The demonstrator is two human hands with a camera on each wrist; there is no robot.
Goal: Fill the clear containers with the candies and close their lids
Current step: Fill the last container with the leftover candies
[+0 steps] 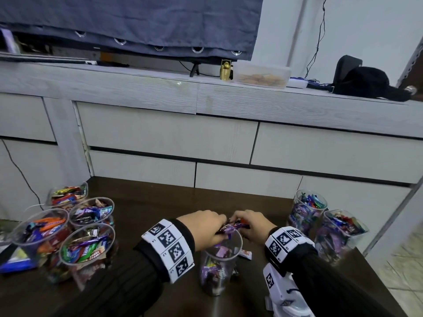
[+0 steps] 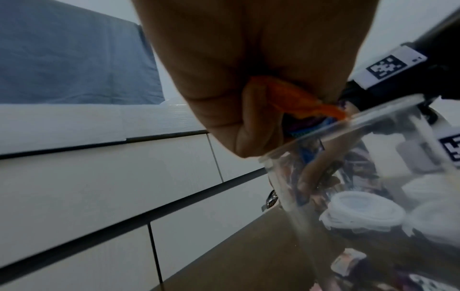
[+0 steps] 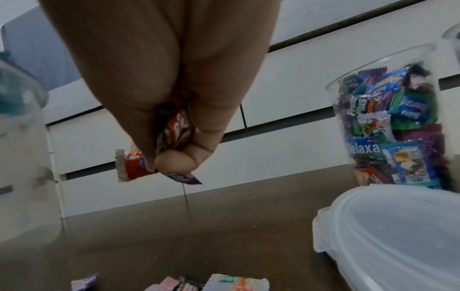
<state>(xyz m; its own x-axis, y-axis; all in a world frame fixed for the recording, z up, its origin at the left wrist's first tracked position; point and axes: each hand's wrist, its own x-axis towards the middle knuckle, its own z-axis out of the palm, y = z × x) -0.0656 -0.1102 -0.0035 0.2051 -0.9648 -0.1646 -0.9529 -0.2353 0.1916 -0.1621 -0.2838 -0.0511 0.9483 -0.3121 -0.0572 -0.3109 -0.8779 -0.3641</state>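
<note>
Both hands, left (image 1: 201,227) and right (image 1: 249,225), clutching candies (image 1: 229,228) over half-full cup (image 1: 217,266); six cups beside it filled; lids (image 2: 361,212) not yet on.

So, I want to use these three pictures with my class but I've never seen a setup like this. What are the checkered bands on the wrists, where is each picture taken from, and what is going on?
No machine here: a person works with bare hands. The checkered bands are marker tags on the wrist cameras. The big picture comes from a camera on the head, looking down. The other two come from the wrists, looking along each hand.

On the dark table stand clear cups of wrapped candies: four on the left, two on the right, none lidded. White lids lie nearby, and a few loose candies.

The left hand and right hand meet over the middle cup, which is only partly filled. Each hand has a grip on a bunch of candies: an orange wrapper in the left, a brown and red one in the right.
</note>
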